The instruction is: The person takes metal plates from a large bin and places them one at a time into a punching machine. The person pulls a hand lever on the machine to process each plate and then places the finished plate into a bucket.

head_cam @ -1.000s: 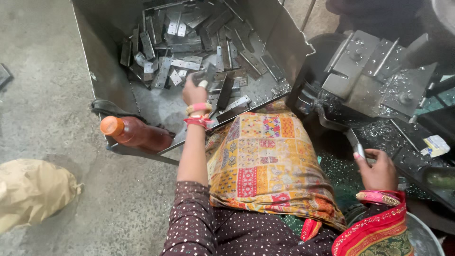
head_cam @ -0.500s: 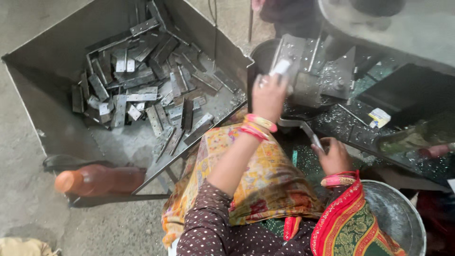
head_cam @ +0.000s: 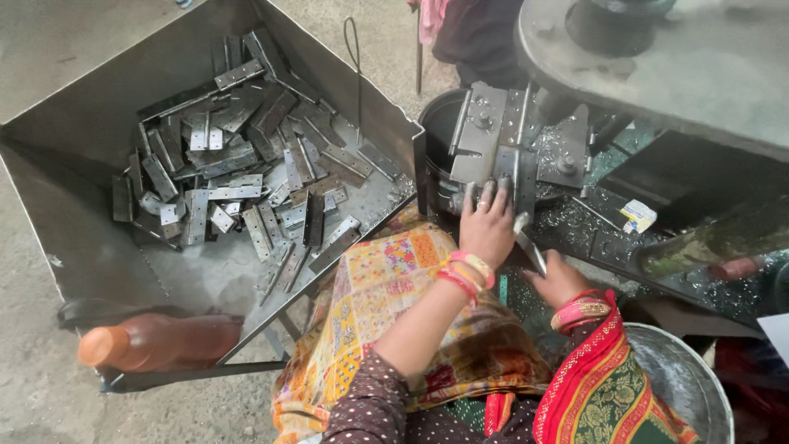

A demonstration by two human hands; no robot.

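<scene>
Grey steel press fixture, upper centre: left hand just below, fingers spread flat against its lower edge, gripping nothing. Right hand, lower right, closed around thin metal strip angled up-left towards it.

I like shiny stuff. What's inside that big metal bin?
The metal bin holds a heap of flat metal hinge plates. Lower plates and the floor beneath the heap are covered.
</scene>
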